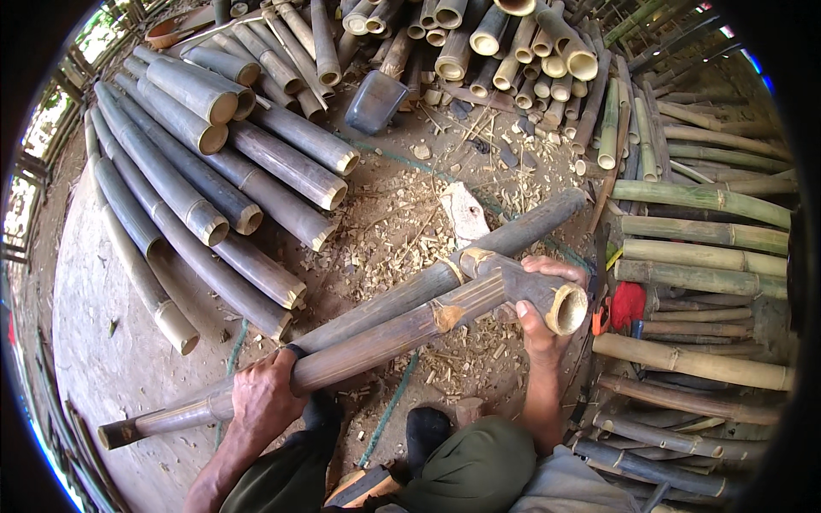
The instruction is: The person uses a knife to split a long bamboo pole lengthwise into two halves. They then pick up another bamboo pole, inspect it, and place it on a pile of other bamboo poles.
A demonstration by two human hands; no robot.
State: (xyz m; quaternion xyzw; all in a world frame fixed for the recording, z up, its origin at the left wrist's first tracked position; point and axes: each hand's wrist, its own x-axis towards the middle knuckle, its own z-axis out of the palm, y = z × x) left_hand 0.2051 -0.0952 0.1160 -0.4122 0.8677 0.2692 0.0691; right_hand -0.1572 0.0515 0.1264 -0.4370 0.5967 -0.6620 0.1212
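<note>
A long brown bamboo pole (376,338) slants up to the right across the front of me. My left hand (267,389) is closed around its lower part. At the pole's upper end my right hand (547,312) grips a short bamboo piece (534,286), its hollow open end turned toward me. The short piece sits crosswise against the pole's end; whether the two are joined I cannot tell. Just behind, a second, darker bamboo pole (522,229) lies nearly alongside. A pale block (463,214) rests beyond it, partly covered by the pole.
Several cut bamboo poles (286,162) lie on the floor at the left. Stacked bamboo tubes (513,51) fill the back, and more poles (701,256) are piled at the right. A plastic container (376,101) stands among wood chips (389,227). A green cord (390,409) crosses the floor.
</note>
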